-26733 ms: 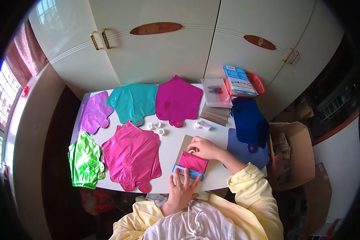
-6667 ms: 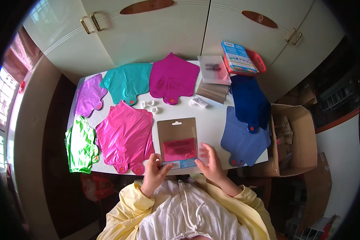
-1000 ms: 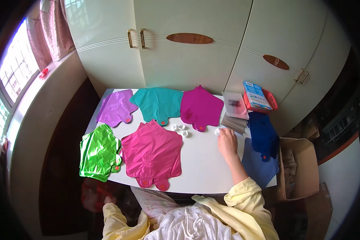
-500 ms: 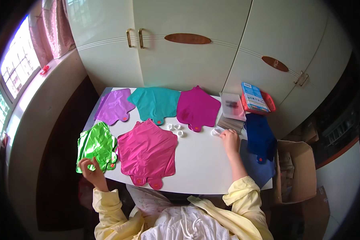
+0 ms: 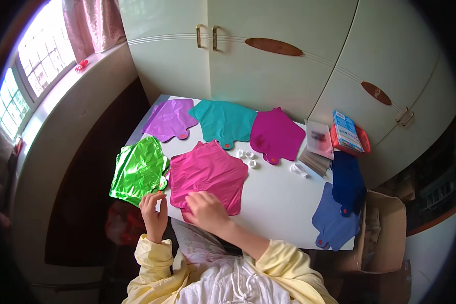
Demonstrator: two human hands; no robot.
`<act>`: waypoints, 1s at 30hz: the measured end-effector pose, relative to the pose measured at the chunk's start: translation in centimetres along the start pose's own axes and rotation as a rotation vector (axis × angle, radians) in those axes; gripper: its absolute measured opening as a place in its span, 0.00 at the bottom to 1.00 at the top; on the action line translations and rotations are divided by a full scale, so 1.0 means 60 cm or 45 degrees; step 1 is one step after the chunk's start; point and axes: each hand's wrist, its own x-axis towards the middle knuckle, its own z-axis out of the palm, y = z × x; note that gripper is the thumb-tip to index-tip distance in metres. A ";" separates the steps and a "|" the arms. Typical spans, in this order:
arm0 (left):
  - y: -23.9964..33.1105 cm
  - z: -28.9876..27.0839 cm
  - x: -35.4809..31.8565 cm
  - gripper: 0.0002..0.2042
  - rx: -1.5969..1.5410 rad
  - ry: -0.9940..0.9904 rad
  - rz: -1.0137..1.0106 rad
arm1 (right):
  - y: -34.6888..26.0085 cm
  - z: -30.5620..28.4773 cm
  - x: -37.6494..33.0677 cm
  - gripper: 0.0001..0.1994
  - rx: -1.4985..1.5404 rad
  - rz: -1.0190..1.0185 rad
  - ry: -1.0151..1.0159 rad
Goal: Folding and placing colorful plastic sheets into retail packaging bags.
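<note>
Flat, shiny deflated foil balloons lie in piles on the white table. My left hand [image 5: 154,210] is raised at the lower corner of the green balloon [image 5: 139,169], fingers bent toward the thumb. Anything small between them is too unclear to name. Over the lower edge of the pink balloon [image 5: 207,172] my right hand [image 5: 206,210] reaches leftward, its fingers curled and slightly blurred. What those fingers hold, if anything, is hidden. Small white ribbon rolls [image 5: 252,163] sit right of the pink balloon. A flattened white bundle [image 5: 299,169] lies farther right.
Purple [image 5: 171,119], teal [image 5: 228,121] and magenta balloons [image 5: 277,134] line the far side. Dark blue [image 5: 347,182] and slate-blue balloons [image 5: 334,218] lie at the right. A clear box [image 5: 319,137], red basket [image 5: 362,139] and cardboard box [image 5: 385,243] are beyond.
My right hand has left the white bundle and swung left over the pink balloon. My left hand has shifted right along the green balloon. The whole view has shifted too.
</note>
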 end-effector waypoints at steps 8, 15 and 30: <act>-0.016 -0.016 -0.008 0.06 0.024 -0.071 -0.020 | 0.004 0.098 0.013 0.08 -0.211 0.031 0.049; -0.003 -0.003 0.003 0.09 -0.121 -0.220 0.019 | 0.030 0.072 0.021 0.08 0.536 0.446 0.018; 0.009 0.030 0.009 0.19 0.364 -0.764 0.340 | 0.152 -0.115 0.021 0.11 2.422 1.078 0.578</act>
